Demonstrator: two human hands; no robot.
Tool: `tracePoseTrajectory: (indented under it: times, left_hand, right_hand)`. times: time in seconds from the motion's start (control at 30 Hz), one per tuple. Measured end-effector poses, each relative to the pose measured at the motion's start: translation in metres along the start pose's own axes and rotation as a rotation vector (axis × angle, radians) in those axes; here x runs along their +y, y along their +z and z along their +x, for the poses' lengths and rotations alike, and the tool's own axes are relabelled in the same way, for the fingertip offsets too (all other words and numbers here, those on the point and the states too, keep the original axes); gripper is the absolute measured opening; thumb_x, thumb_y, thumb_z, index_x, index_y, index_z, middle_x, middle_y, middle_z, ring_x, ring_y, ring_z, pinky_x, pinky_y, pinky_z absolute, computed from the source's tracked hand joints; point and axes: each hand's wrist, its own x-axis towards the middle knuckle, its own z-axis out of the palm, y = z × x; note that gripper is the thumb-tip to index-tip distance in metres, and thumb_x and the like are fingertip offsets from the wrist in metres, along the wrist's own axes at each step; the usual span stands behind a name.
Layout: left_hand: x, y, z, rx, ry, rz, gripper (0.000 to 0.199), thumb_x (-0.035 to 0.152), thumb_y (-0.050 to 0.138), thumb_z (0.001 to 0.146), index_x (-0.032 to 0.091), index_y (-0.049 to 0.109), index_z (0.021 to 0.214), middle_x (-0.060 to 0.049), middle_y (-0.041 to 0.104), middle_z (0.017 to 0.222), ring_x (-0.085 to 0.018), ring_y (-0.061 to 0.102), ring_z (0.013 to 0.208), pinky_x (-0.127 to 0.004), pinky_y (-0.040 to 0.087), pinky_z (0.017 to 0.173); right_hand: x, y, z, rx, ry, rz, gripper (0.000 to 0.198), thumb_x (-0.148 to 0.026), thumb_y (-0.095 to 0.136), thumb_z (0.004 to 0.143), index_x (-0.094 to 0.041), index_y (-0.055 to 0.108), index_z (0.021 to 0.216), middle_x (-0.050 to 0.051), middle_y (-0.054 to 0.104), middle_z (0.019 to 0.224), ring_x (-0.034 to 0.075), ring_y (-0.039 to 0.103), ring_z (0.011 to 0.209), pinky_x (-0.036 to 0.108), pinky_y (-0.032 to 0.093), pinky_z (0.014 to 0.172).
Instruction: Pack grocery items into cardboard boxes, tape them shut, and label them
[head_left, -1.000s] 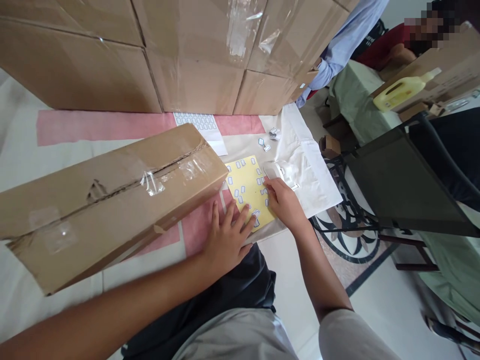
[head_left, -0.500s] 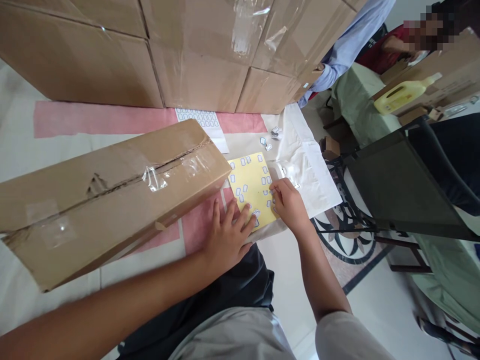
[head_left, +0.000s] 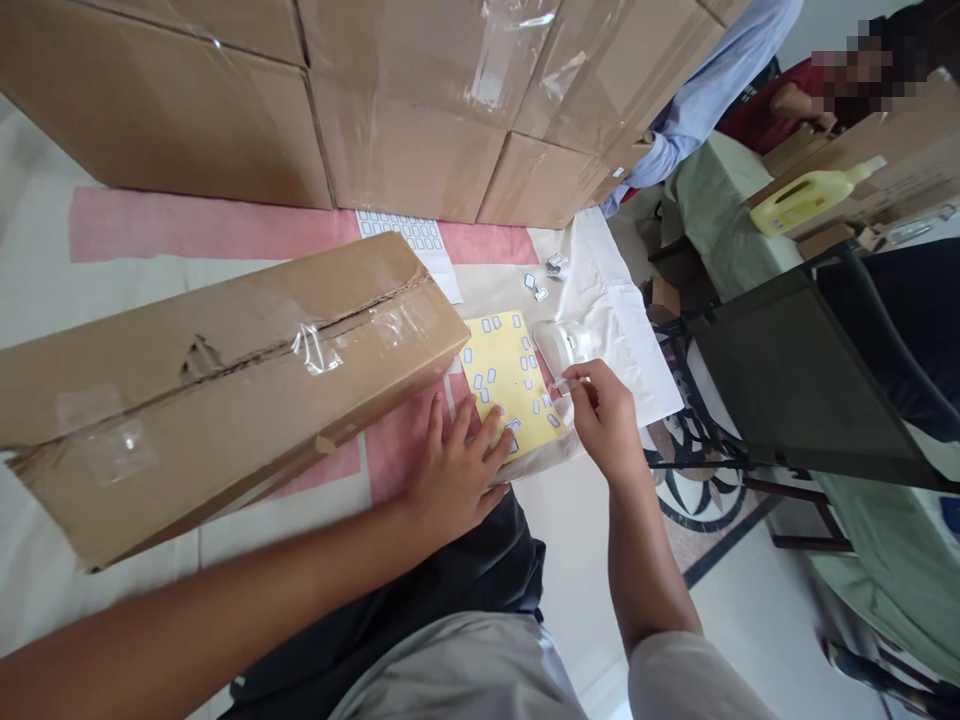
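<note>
A yellow sheet point(head_left: 504, 365) lies near the table's front edge, dotted with several small blue-bordered white labels. My left hand point(head_left: 457, 460) is open, its fingers spread flat, with the fingertips on the sheet's lower left part beside a slightly lifted label point(head_left: 513, 428). Just off the sheet's right edge, my right hand point(head_left: 604, 415) pinches a small clear strip point(head_left: 561, 386) that looks like tape, between thumb and forefinger. Close beyond those fingers stands a white rounded object point(head_left: 553, 345), possibly a tape dispenser. A few cut labels point(head_left: 535, 288) lie farther back.
A long taped carton point(head_left: 247, 390) covers the table's left side. Stacked cartons point(head_left: 420, 150) rise along the back, near a printed label sheet point(head_left: 405, 230). At right are a dark chair point(head_left: 810, 380), a yellow jug point(head_left: 814, 197) and another person's blue sleeve point(head_left: 694, 110).
My right hand has moved right, off the yellow sheet, and the clear strip now shows in its fingers. My left hand has stayed in place on the sheet.
</note>
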Motion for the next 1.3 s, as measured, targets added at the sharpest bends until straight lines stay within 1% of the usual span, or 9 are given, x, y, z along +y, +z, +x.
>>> tracePoseTrajectory:
  times: [0.1, 0.2, 0.27, 0.33, 0.6, 0.77, 0.97, 1.2, 1.3]
  left_hand:
    - [-0.003, -0.013, 0.007, 0.075, -0.106, -0.274, 0.047, 0.048, 0.064, 0.092, 0.018, 0.064, 0.129, -0.017, 0.064, 0.137, -0.042, 0.055, 0.129, -0.068, 0.035, 0.111]
    - [-0.007, -0.027, 0.016, 0.116, -0.281, -0.785, 0.032, 0.047, 0.060, 0.096, 0.019, 0.066, 0.111, -0.009, 0.072, 0.112, -0.027, 0.065, 0.106, -0.046, 0.049, 0.096]
    - [-0.011, -0.033, 0.020, 0.119, -0.371, -1.113, 0.026, 0.044, 0.057, 0.098, 0.020, 0.066, 0.102, -0.004, 0.072, 0.101, -0.020, 0.066, 0.096, -0.036, 0.051, 0.088]
    - [-0.014, -0.033, 0.022, 0.105, -0.408, -1.293, 0.023, 0.041, 0.057, 0.099, 0.020, 0.067, 0.095, -0.002, 0.071, 0.092, -0.017, 0.065, 0.089, -0.030, 0.049, 0.082]
    - [-0.021, -0.026, 0.020, 0.065, -0.362, -1.398, 0.025, 0.038, 0.061, 0.097, 0.018, 0.067, 0.082, 0.001, 0.066, 0.078, -0.014, 0.059, 0.078, -0.027, 0.043, 0.072]
    - [-0.024, -0.024, 0.021, 0.048, -0.320, -1.384, 0.030, 0.037, 0.058, 0.098, 0.017, 0.063, 0.077, 0.001, 0.063, 0.075, -0.014, 0.059, 0.076, -0.027, 0.044, 0.073]
    - [-0.025, -0.017, 0.020, 0.071, -0.314, -1.343, 0.031, 0.040, 0.054, 0.101, 0.018, 0.059, 0.080, 0.001, 0.060, 0.076, -0.015, 0.057, 0.078, -0.027, 0.044, 0.075]
    - [-0.025, -0.015, 0.017, 0.169, -0.374, -1.357, 0.027, 0.037, 0.054, 0.100, 0.020, 0.051, 0.080, 0.004, 0.050, 0.074, -0.012, 0.047, 0.072, -0.026, 0.038, 0.067]
    - [-0.025, -0.016, 0.017, 0.184, -0.366, -1.388, 0.021, 0.037, 0.057, 0.099, 0.020, 0.055, 0.087, 0.003, 0.054, 0.079, -0.012, 0.050, 0.075, -0.026, 0.040, 0.069]
  right_hand:
    - [-0.018, 0.002, -0.009, -0.102, -0.012, 0.116, 0.022, -0.020, 0.049, 0.102, -0.024, 0.060, 0.121, 0.004, 0.064, 0.101, 0.014, 0.059, 0.072, 0.030, 0.045, 0.064]
    - [-0.036, 0.007, -0.017, -0.191, -0.072, 0.188, 0.040, -0.017, 0.050, 0.102, -0.029, 0.049, 0.140, 0.002, 0.062, 0.100, 0.011, 0.053, 0.064, 0.028, 0.044, 0.061]
    - [-0.044, 0.011, -0.020, -0.228, -0.111, 0.203, 0.044, -0.015, 0.049, 0.102, -0.030, 0.045, 0.143, 0.002, 0.062, 0.100, 0.010, 0.052, 0.063, 0.027, 0.044, 0.061]
    - [-0.049, 0.013, -0.020, -0.249, -0.133, 0.208, 0.045, -0.013, 0.049, 0.102, -0.030, 0.044, 0.143, 0.002, 0.063, 0.101, 0.010, 0.053, 0.064, 0.026, 0.044, 0.060]
    - [-0.054, 0.017, -0.020, -0.297, -0.167, 0.194, 0.047, -0.010, 0.048, 0.100, -0.028, 0.044, 0.143, 0.002, 0.064, 0.102, 0.008, 0.053, 0.064, 0.022, 0.042, 0.058]
    - [-0.054, 0.019, -0.022, -0.288, -0.170, 0.169, 0.045, -0.013, 0.052, 0.099, -0.028, 0.043, 0.140, 0.001, 0.064, 0.100, 0.008, 0.050, 0.061, 0.023, 0.041, 0.056]
    - [-0.053, 0.023, -0.022, -0.187, -0.222, 0.152, 0.015, -0.012, 0.055, 0.098, -0.024, 0.054, 0.106, 0.008, 0.060, 0.120, 0.007, 0.046, 0.060, 0.026, 0.040, 0.055]
    - [-0.049, 0.029, -0.026, -0.143, -0.175, 0.246, 0.018, -0.010, 0.057, 0.096, -0.025, 0.052, 0.104, 0.002, 0.060, 0.101, 0.008, 0.046, 0.061, 0.024, 0.040, 0.055]
    - [-0.050, 0.030, -0.026, -0.170, -0.155, 0.236, 0.016, -0.012, 0.057, 0.097, -0.025, 0.051, 0.105, 0.000, 0.059, 0.097, 0.008, 0.046, 0.060, 0.024, 0.039, 0.054]
